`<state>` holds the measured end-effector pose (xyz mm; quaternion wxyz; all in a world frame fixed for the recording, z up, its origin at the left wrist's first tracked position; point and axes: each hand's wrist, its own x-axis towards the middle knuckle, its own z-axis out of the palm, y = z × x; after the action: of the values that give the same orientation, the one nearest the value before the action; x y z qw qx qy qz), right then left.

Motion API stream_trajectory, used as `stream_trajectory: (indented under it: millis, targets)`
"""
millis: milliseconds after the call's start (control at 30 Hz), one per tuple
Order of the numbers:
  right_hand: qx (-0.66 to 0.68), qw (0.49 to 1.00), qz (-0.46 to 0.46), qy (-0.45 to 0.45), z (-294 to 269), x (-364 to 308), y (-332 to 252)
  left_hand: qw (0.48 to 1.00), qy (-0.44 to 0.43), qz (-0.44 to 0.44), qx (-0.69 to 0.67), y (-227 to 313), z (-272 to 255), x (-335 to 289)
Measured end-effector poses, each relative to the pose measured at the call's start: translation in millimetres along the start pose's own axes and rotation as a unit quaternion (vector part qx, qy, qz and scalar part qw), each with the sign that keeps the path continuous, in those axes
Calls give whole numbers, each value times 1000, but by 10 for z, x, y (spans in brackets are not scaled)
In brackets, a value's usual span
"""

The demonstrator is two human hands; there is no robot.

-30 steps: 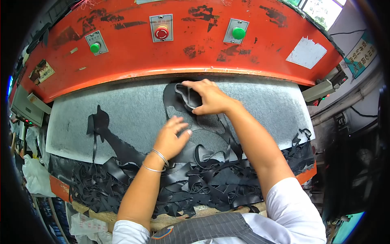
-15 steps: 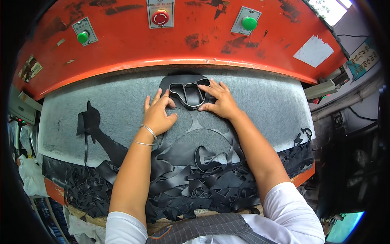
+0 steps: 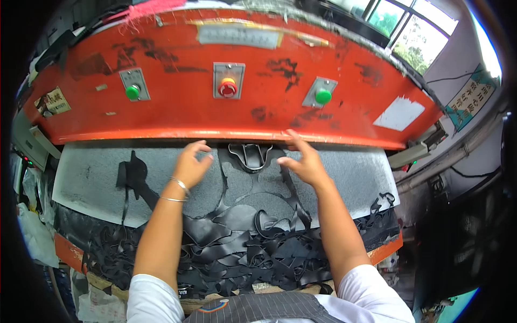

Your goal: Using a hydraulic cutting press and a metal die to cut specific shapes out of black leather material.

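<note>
Left hand (image 3: 192, 163) and right hand (image 3: 302, 163), both empty, flank cutting die (image 3: 249, 155) on black sheet (image 3: 237, 185).

The far end of the metal cutting die (image 3: 249, 154) is hidden under the red press head (image 3: 226, 116). Part of the grey tabletop (image 3: 91, 177) is covered by black leather offcuts (image 3: 242, 247). The shoulders are cut off by the lower edge.

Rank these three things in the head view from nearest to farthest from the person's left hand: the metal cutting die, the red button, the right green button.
From the left hand:
1. Metal cutting die, just to its right on the grey pad.
2. Red button, above on the orange panel, centre.
3. Right green button, farther right on the same panel.
</note>
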<state>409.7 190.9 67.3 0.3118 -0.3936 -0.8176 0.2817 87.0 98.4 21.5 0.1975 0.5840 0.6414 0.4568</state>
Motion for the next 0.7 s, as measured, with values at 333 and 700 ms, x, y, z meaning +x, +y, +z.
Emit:
stream_trajectory:
  millis: [333, 700]
  targets:
    - [-6, 967, 42, 253, -571, 122, -572, 929, 306, 138, 155, 380, -1529, 186]
    - [-39, 910, -131, -392, 353, -2534, -1114, 971, -227, 54, 43, 864, -64, -2879]
